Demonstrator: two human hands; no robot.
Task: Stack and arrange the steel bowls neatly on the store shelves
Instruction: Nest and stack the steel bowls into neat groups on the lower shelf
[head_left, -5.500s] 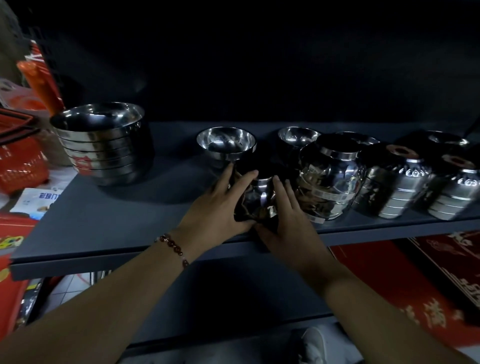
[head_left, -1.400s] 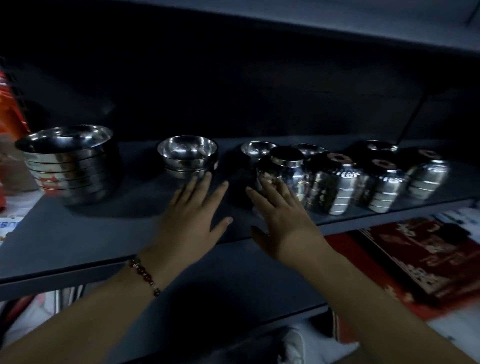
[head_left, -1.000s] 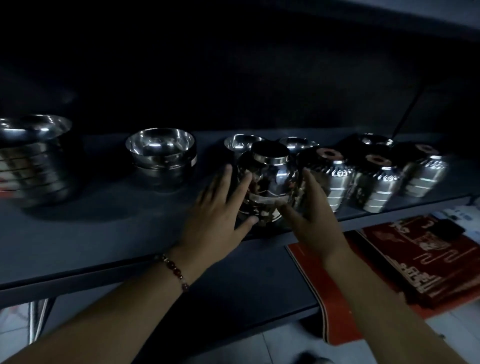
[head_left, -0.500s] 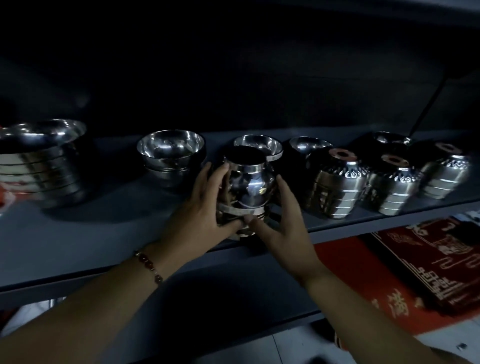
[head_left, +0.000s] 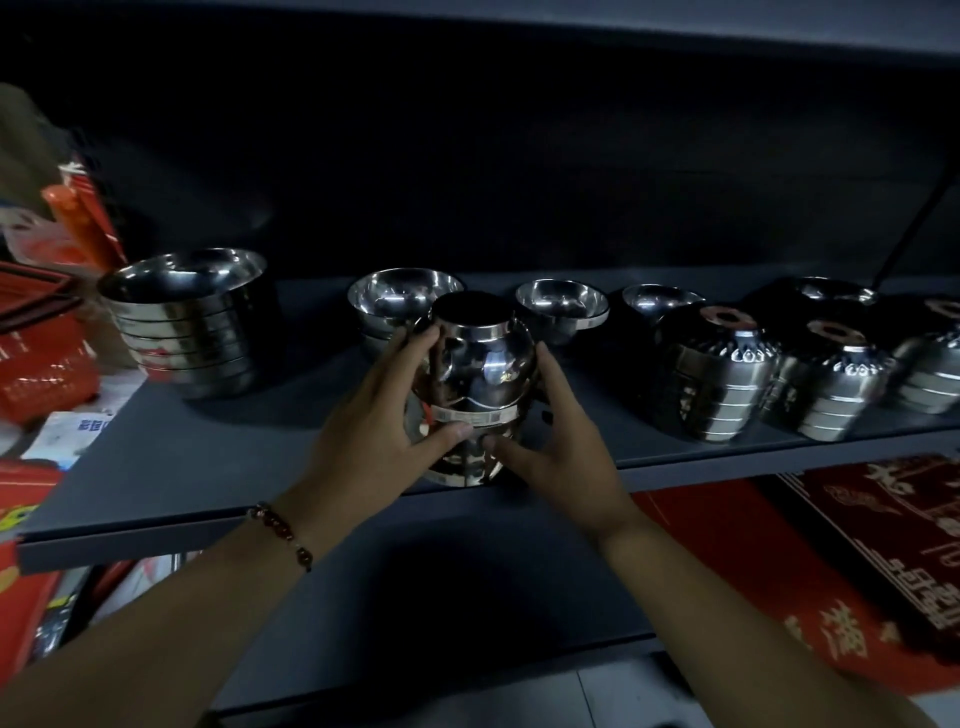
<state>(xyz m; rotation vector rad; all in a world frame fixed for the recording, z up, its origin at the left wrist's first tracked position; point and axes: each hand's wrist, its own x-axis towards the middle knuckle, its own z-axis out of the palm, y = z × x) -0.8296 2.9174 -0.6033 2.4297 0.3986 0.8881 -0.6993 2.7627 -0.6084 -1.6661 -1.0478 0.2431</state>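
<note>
- Shiny upturned stack of nested steel bowls (head_left: 475, 384): stands near the front edge of the dark grey metal shelf (head_left: 208, 457), between both hands.
- Left hand (head_left: 374, 431): fingers curled round the stack's left flank, thumb on its banded waist.
- Right hand (head_left: 558, 441): fingers wrapped round the right flank, thumb low in front.
- Handling, as judged: rigid, polished, likely slippery and light; nested bowls may slide apart, so hold low at the widest rim, both sides.
- Tall upright stack of wide steel bowls (head_left: 192, 322): well to the left.
- Ribbed inverted bowl stacks (head_left: 711, 379): ranged to the right.
</note>
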